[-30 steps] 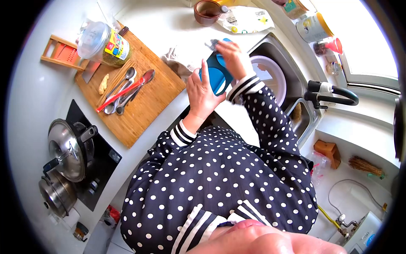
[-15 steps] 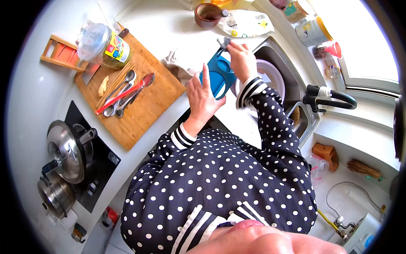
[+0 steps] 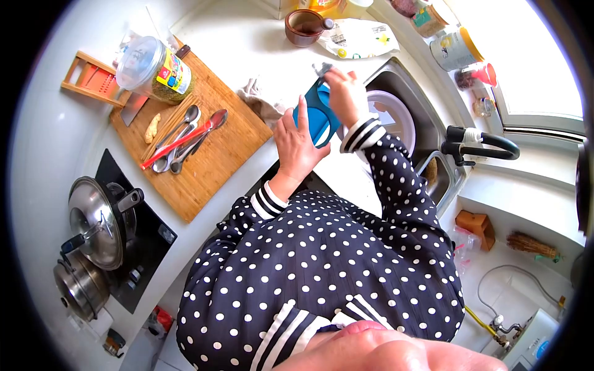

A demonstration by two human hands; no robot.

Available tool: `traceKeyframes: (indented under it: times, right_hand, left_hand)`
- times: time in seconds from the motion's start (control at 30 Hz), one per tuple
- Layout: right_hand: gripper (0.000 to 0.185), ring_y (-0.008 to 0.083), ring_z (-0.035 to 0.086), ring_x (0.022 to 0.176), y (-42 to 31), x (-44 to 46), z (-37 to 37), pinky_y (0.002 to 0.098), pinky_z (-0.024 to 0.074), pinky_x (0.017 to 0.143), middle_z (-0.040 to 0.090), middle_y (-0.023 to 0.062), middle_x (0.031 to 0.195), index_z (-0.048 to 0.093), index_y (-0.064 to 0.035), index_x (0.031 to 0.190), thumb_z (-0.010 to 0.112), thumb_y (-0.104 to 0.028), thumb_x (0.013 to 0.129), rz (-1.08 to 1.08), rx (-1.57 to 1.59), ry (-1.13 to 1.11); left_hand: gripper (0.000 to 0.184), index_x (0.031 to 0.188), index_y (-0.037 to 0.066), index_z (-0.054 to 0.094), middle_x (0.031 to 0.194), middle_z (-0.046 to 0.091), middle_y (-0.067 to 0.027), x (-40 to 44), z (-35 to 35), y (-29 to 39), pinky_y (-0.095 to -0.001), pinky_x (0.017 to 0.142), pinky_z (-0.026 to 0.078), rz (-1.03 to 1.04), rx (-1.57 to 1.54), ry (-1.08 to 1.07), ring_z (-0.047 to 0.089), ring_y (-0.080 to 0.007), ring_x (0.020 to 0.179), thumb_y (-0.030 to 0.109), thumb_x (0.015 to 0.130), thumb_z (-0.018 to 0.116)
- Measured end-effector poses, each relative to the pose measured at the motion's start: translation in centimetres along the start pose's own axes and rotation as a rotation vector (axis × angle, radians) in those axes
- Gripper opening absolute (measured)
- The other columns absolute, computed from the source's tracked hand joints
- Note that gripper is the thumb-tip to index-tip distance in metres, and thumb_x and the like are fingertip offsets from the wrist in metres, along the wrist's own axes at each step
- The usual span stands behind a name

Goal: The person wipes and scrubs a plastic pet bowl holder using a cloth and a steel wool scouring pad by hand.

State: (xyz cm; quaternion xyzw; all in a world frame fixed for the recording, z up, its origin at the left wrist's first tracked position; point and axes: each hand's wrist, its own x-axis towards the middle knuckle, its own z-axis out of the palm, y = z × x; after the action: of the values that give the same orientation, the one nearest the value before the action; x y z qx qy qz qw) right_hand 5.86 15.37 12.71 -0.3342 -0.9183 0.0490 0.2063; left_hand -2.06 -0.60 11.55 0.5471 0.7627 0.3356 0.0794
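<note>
A blue plastic holder with openings in it stands between my hands at the counter's edge. My left hand is against its near left side, index finger pointing up and thumb spread along the lower edge. At its upper right, my right hand pinches a grey scrubber, which touches or hovers by the holder's top end; contact there is hard to tell. Left of the holder lies a crumpled beige cloth.
A wooden board carries spoons, chopsticks, ginger, a knife and a large jar. The sink holds a white basin. A brown pot and a white packet are at the back.
My right hand has moved back and forth with the scrubber around the holder's top end. My left hand has stayed on the holder's side.
</note>
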Motion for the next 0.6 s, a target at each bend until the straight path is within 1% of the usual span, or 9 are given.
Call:
traceKeyframes:
  times: [0.07, 0.1, 0.2, 0.27, 0.33, 0.4, 0.47, 0.53, 0.6]
  right_hand:
    - [0.020, 0.0327, 0.060, 0.084, -1.2, -0.8, -0.6, 0.0377, 0.0482, 0.083, 0.067, 0.0099, 0.107, 0.069, -0.0050, 0.093, 0.057, -0.003, 0.077, -0.106, 0.052, 0.057]
    - [0.021, 0.0328, 0.060, 0.086, 0.3, -0.4, -0.3, 0.0375, 0.0486, 0.082, 0.067, 0.0099, 0.106, 0.069, -0.0050, 0.093, 0.057, -0.003, 0.077, 0.019, 0.046, 0.017]
    - [0.022, 0.0335, 0.060, 0.086, 0.6, 0.1, -0.3, 0.0381, 0.0487, 0.082, 0.067, 0.0113, 0.105, 0.068, -0.0047, 0.096, 0.056, -0.002, 0.078, 0.044, -0.048, 0.084]
    - [0.023, 0.0340, 0.061, 0.085, -1.0, -0.5, 0.0, 0.0389, 0.0483, 0.082, 0.067, 0.0117, 0.104, 0.068, -0.0040, 0.096, 0.056, -0.002, 0.077, -0.080, 0.050, 0.057]
    - [0.025, 0.0349, 0.060, 0.089, -0.1, 0.1, -0.2, 0.0392, 0.0477, 0.083, 0.066, 0.0117, 0.101, 0.066, -0.0032, 0.091, 0.054, 0.002, 0.069, 0.017, 0.043, -0.017]
    - [0.023, 0.0342, 0.059, 0.085, 0.9, 1.2, -0.9, 0.0393, 0.0476, 0.082, 0.067, 0.0120, 0.099, 0.066, -0.0033, 0.089, 0.054, 0.001, 0.070, 0.184, 0.095, 0.046]
    - [0.017, 0.0329, 0.059, 0.081, -0.2, 0.8, -0.4, 0.0387, 0.0470, 0.081, 0.065, 0.0111, 0.092, 0.065, -0.0030, 0.082, 0.055, 0.002, 0.069, 0.062, -0.056, -0.013]
    - [0.023, 0.0307, 0.062, 0.086, -1.8, -0.1, 0.3, 0.0367, 0.0468, 0.084, 0.067, 0.0114, 0.100, 0.068, -0.0057, 0.093, 0.056, -0.001, 0.074, -0.101, -0.072, -0.020]
    - [0.019, 0.0338, 0.062, 0.080, 0.9, 0.9, -0.3, 0.0389, 0.0491, 0.079, 0.068, 0.0131, 0.094, 0.069, -0.0054, 0.091, 0.057, -0.005, 0.077, 0.007, -0.006, -0.012]
  left_hand:
    - [0.118, 0.148, 0.006, 0.011, 0.121, 0.042, -0.0213, 0.3, 0.1, -0.1, -0.0452, 0.094, 0.036, 0.004, 0.004, 0.012, 0.042, -0.0367, 0.104, 0.030, 0.057, 0.083]
    - [0.118, 0.148, 0.006, 0.011, 0.121, 0.042, -0.0214, 0.4, 0.2, -0.2, -0.0452, 0.094, 0.036, 0.012, 0.002, 0.024, 0.042, -0.0368, 0.104, 0.030, 0.057, 0.083]
    - [0.117, 0.148, 0.005, 0.013, 0.121, 0.042, -0.0216, 0.0, 0.2, -0.1, -0.0456, 0.093, 0.036, 0.008, 0.004, 0.022, 0.042, -0.0372, 0.105, 0.030, 0.057, 0.083]
    - [0.117, 0.147, 0.005, 0.013, 0.122, 0.041, -0.0217, 0.0, 0.1, 0.1, -0.0459, 0.093, 0.036, 0.005, 0.010, 0.015, 0.042, -0.0376, 0.105, 0.030, 0.057, 0.083]
    - [0.116, 0.147, 0.005, 0.014, 0.123, 0.041, -0.0220, 0.0, 0.2, -0.1, -0.0462, 0.093, 0.036, 0.012, 0.009, 0.020, 0.042, -0.0377, 0.105, 0.031, 0.058, 0.083]
    - [0.115, 0.147, 0.005, 0.014, 0.123, 0.041, -0.0224, 0.0, 0.1, -0.1, -0.0463, 0.093, 0.036, 0.015, -0.005, 0.019, 0.042, -0.0378, 0.106, 0.031, 0.058, 0.082]
    - [0.114, 0.147, 0.005, 0.014, 0.123, 0.040, -0.0224, -0.2, 0.2, -0.2, -0.0461, 0.093, 0.036, 0.010, 0.019, 0.014, 0.042, -0.0375, 0.105, 0.031, 0.059, 0.082]
    - [0.114, 0.147, 0.005, 0.014, 0.123, 0.040, -0.0224, 0.1, 0.4, 0.0, -0.0458, 0.093, 0.036, 0.009, 0.022, 0.025, 0.042, -0.0372, 0.105, 0.031, 0.059, 0.082]
    - [0.115, 0.147, 0.004, 0.014, 0.122, 0.041, -0.0224, -0.1, 0.2, -0.1, -0.0455, 0.093, 0.036, 0.018, 0.015, 0.021, 0.042, -0.0370, 0.105, 0.031, 0.059, 0.082]
